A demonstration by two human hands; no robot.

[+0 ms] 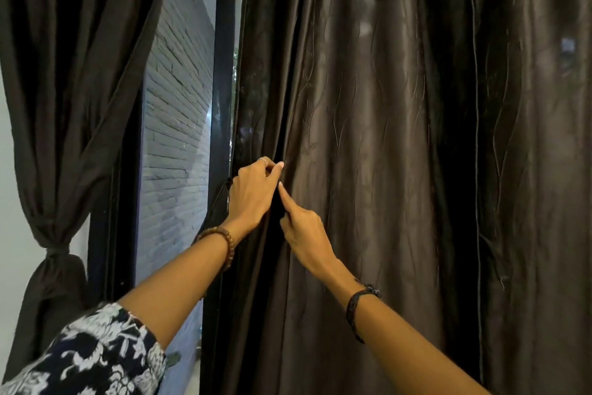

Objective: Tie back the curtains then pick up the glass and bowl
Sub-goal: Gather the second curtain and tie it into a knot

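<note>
A dark brown right curtain (400,154) hangs loose and covers most of the window. My left hand (251,192) grips its inner edge, fingers curled round the hem. Just below, my right hand (302,231) holds the same edge fold, with its index finger stretched up along the cloth. The left curtain (64,90) is gathered and tied back with a band (56,250) near the wall. No glass or bowl is in view.
Between the curtains a black window frame (224,74) and a pane show a grey brick wall (179,122) outside. A pale wall (9,186) lies at the far left. My patterned sleeve (96,356) fills the lower left corner.
</note>
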